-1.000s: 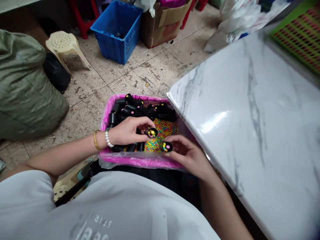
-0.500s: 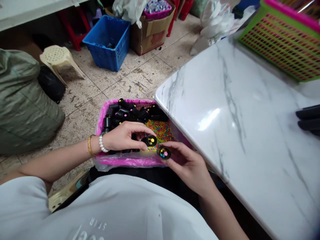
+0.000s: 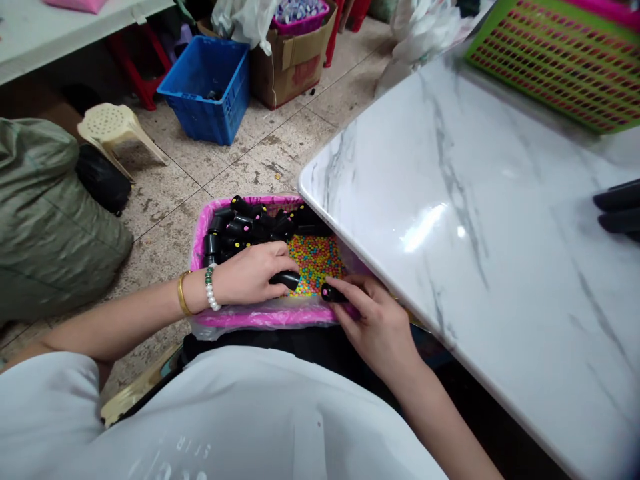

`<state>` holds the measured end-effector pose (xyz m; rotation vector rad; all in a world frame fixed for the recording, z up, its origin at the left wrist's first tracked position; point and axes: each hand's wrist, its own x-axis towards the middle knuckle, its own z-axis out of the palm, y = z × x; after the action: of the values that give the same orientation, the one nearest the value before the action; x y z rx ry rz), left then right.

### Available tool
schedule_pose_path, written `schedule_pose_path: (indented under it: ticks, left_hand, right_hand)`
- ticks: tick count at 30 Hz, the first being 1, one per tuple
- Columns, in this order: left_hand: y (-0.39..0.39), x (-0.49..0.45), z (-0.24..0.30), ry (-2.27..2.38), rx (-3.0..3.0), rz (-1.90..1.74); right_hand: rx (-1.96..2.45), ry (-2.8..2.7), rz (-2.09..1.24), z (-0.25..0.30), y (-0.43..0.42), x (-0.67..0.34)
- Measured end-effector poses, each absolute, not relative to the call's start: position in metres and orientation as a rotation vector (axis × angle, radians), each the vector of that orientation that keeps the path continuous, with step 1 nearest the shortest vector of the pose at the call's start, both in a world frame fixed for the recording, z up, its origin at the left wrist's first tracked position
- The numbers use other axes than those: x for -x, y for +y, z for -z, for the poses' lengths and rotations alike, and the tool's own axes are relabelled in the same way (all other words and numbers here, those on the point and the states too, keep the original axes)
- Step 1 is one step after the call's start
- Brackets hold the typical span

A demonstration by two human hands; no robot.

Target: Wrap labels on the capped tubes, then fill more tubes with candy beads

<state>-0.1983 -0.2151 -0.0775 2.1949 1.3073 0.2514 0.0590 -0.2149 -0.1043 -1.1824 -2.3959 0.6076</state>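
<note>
My left hand is closed around a black plastic tube, which lies tilted low over small multicoloured beads. Between the thumb and fingers of my right hand is a second black tube with a pink dot at its end. Both hands are over a pink basket lined with clear plastic. Several more black tubes, some with yellow or pink dots, are heaped at the basket's far left side. The inside of each held tube is hidden.
A white marbled table overhangs the basket's right side. On it stand a green basket and black tubes. Beyond, on the floor, are a blue crate, a cream stool, a cardboard box and a green sack.
Both tubes, earlier mouth-up towards me with beads showing inside, are now tipped over. My left hand has turned its tube down to the beads, and the view has shifted slightly.
</note>
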Motion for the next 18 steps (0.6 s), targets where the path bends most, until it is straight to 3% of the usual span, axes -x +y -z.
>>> schedule_pose_path:
  ticks: [10,18]
  left_hand:
    - [-0.2152,0.1957,0.081,1.219,-2.087,-0.331]
    - [-0.2139,0.1978,0.0824,0.932,-1.519,-0.568]
  right_hand:
    - [1.179,-2.358,-0.708,0.1078,-0.2134,-0.063]
    - [1.155,-2.041,-1.275,0.1059,-0.2139,-0.0619]
